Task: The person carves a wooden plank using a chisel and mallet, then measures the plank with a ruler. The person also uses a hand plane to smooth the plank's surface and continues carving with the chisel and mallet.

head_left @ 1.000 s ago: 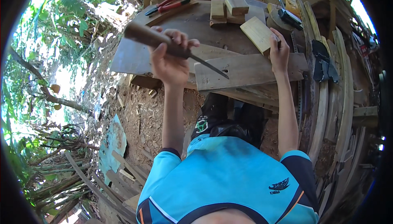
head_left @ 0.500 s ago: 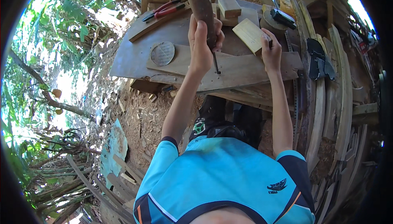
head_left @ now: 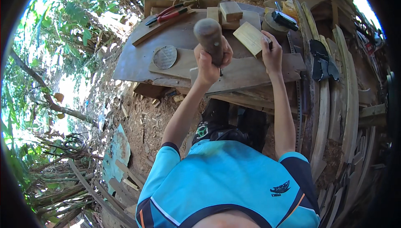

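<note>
My left hand (head_left: 213, 61) is wrapped round the thick wooden handle (head_left: 207, 34) of a narrow metal tool, held upright over a weathered board (head_left: 250, 80); the handle mostly hides the blade, whose lower end seems to meet the board. My right hand (head_left: 270, 52) grips a pale wooden block (head_left: 250, 38) at the board's right part, with something dark between the fingers that I cannot make out. A round, light disc (head_left: 165, 57) lies on a thin plank to the left of my left hand.
The bench (head_left: 129, 65) also holds red-handled pliers (head_left: 169, 15), small wood blocks (head_left: 230, 9) and a dark tool (head_left: 284, 20) on a round piece at the back. Long wooden strips (head_left: 346, 90) and black scraps (head_left: 319, 59) crowd the right; branches and leaves fill the left.
My left hand moved right and turned the tool from slanted to upright, and since half a second ago the handle's top has dropped lower. My right hand and block shifted slightly left.
</note>
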A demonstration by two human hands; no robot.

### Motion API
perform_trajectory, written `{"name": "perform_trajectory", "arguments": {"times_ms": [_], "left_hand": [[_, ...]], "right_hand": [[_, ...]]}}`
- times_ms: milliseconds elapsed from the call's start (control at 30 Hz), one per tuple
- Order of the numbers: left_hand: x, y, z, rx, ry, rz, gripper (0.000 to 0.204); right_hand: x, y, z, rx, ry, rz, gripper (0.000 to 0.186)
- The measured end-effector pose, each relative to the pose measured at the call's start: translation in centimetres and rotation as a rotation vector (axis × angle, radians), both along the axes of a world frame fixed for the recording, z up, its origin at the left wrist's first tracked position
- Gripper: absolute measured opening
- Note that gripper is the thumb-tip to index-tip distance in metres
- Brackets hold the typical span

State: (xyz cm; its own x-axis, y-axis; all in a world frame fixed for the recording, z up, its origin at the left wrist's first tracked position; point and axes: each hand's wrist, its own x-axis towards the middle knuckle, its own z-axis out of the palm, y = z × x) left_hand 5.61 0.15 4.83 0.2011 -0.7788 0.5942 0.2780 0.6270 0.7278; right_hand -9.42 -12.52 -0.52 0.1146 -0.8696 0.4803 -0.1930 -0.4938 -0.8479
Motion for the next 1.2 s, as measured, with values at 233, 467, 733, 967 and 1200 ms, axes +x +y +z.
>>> {"name": "perform_trajectory", "arguments": {"times_ms": [233,467,733,967,1200], "left_hand": [[0.0,-0.4,-0.4,0.037,0.015,-0.017,0.068],[2.7,-5.6,2.6,0.349,0.196,0.034,0.06],[3.4,-5.0,2.4,0.382,0.436,0.275,0.063],[4.6,0.0,0.6,-0.268,0.383,-0.198,0.059],[8.1,1.6,3.3,-0.35,-0.063,0.057,0.063]], "right_hand": [[0.0,0.1,0.0,-0.044,0.037,0.001,0.029],[0.3,-0.4,-0.2,0.075,0.016,-0.045,0.03],[0.5,0.4,0.1,-0.092,0.072,-0.02,0.028],[0.0,0.9,0.1,-0.186,0.042,0.024,0.028],[0.1,1.5,0.5,-0.093,0.069,-0.008,0.027]]}}
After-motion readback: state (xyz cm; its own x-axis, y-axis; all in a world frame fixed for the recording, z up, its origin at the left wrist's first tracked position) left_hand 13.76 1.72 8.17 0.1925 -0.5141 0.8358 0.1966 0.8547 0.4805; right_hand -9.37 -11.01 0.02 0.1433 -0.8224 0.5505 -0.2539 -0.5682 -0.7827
